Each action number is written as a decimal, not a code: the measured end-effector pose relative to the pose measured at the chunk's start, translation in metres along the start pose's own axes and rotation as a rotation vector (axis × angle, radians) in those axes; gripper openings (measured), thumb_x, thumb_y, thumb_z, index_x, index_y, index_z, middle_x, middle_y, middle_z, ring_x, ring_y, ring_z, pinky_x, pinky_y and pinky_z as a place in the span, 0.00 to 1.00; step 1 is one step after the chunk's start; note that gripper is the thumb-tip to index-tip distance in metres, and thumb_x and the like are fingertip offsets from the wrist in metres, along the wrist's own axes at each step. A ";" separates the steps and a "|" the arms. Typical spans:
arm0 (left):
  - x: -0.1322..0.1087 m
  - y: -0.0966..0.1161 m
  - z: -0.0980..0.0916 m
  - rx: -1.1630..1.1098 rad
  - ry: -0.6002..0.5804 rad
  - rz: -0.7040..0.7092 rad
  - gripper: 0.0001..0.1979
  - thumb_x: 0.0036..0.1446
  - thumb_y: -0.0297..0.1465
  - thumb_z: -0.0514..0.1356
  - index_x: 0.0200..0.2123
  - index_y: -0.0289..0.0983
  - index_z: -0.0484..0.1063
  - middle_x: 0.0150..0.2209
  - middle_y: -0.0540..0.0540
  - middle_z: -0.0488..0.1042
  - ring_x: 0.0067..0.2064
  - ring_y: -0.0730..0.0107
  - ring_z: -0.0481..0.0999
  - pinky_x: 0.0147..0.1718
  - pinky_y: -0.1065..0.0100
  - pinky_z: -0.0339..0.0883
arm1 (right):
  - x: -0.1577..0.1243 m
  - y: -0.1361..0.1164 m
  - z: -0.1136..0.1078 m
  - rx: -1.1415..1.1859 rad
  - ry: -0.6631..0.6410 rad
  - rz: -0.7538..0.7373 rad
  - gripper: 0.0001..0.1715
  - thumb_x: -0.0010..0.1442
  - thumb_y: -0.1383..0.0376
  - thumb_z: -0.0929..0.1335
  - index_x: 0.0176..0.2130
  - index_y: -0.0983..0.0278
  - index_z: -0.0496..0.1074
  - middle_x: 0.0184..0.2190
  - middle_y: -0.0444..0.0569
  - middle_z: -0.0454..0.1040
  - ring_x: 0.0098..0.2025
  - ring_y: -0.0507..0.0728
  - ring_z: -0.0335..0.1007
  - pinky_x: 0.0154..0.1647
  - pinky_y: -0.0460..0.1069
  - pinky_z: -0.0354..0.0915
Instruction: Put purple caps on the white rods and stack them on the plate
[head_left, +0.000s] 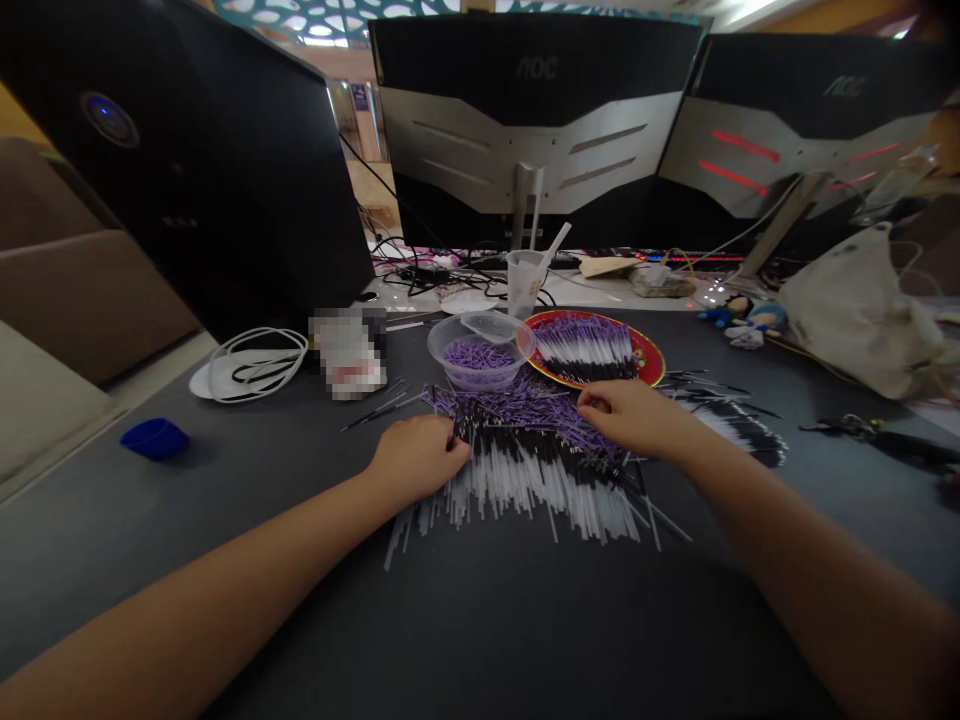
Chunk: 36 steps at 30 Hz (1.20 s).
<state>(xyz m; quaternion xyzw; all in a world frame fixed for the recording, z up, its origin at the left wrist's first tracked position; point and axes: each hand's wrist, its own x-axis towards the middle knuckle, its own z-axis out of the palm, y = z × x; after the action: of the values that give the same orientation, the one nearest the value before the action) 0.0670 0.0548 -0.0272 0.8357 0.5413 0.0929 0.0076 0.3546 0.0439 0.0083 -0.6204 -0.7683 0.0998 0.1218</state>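
Note:
My left hand (420, 455) is closed, thumb and fingers pinched together, at the left edge of a pile of thin white sticks with black ends (517, 475). What it holds is hidden. My right hand (626, 412) has its fingers curled together over the loose small purple pieces (532, 405) behind the sticks; I cannot make out anything in it. Beyond the pile stands a clear plastic bowl (450, 372) with more purple pieces inside. A red oval plate (651, 362) beside it carries rows of white sticks with purple and black parts.
A fan of black-tipped sticks (739, 430) lies right of my right hand. On the left are a blue cup-like object (154, 438), a white cable (259, 340) and a computer case (187, 170). A plastic cup (523, 280) and monitors (532, 110) stand behind.

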 end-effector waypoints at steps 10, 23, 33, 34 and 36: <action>0.000 -0.001 -0.002 -0.048 -0.032 -0.057 0.11 0.50 0.37 0.54 0.21 0.38 0.67 0.24 0.47 0.71 0.23 0.68 0.67 0.20 0.71 0.49 | -0.006 0.006 0.011 -0.015 -0.072 -0.078 0.08 0.56 0.63 0.63 0.34 0.61 0.72 0.26 0.47 0.73 0.27 0.53 0.66 0.26 0.47 0.57; -0.002 -0.004 0.002 -0.272 0.061 -0.093 0.09 0.52 0.34 0.52 0.22 0.38 0.64 0.25 0.50 0.70 0.25 0.71 0.65 0.23 0.70 0.49 | -0.009 0.000 0.018 -0.123 0.032 0.002 0.08 0.56 0.63 0.63 0.34 0.62 0.70 0.27 0.48 0.73 0.26 0.53 0.66 0.25 0.47 0.53; 0.003 -0.007 0.007 -0.569 0.230 0.024 0.08 0.57 0.32 0.49 0.27 0.37 0.61 0.23 0.53 0.63 0.26 0.74 0.61 0.26 0.71 0.55 | -0.010 -0.004 0.020 -0.137 -0.044 -0.021 0.10 0.58 0.61 0.62 0.31 0.62 0.69 0.28 0.49 0.73 0.27 0.54 0.66 0.24 0.47 0.52; 0.002 -0.007 0.007 -0.587 0.231 0.016 0.08 0.57 0.33 0.49 0.27 0.37 0.60 0.23 0.53 0.63 0.25 0.74 0.62 0.26 0.71 0.55 | -0.010 -0.004 0.021 -0.145 -0.045 -0.020 0.11 0.58 0.60 0.62 0.31 0.61 0.69 0.28 0.49 0.73 0.27 0.54 0.66 0.24 0.47 0.52; 0.001 -0.006 0.007 -0.626 0.236 0.003 0.08 0.58 0.34 0.50 0.29 0.37 0.61 0.23 0.53 0.64 0.25 0.74 0.63 0.26 0.72 0.57 | -0.011 -0.003 0.021 -0.167 -0.062 -0.015 0.11 0.57 0.59 0.62 0.30 0.62 0.69 0.28 0.49 0.73 0.28 0.55 0.66 0.25 0.47 0.52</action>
<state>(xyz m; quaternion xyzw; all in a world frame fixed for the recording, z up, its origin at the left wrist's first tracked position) 0.0626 0.0585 -0.0343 0.7772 0.4823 0.3507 0.2010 0.3470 0.0325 -0.0117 -0.6193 -0.7820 0.0533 0.0466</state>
